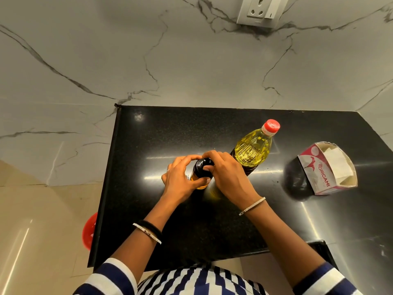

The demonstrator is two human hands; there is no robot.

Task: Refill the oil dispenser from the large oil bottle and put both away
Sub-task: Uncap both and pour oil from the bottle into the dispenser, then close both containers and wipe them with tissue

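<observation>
Black counter [212,124] is carrying both vessels. Large oil bottle [253,150] is standing capped, just behind the right hand [227,173]. Oil dispenser [199,182] is standing mid-counter: the left hand [180,177] is gripping its body, the right hand is curling round its black top [203,165]. Likely unscrewing; next, lifting the top off while steadying the body.

The dispenser [203,166] was mostly hidden: the left hand [180,177] covered its side and the right hand [227,173] lay curled over its black top, so it could not be told whether the top was screwed on. The right hand also hid the lower part of the bottle [253,150]. The print on the red cap [271,126] was too small to read. A red thing [88,231] at the left was half hidden by the counter [170,133]; what it was could not be told. The socket [260,11] was cut by the top edge, the counter by the right edge.
</observation>
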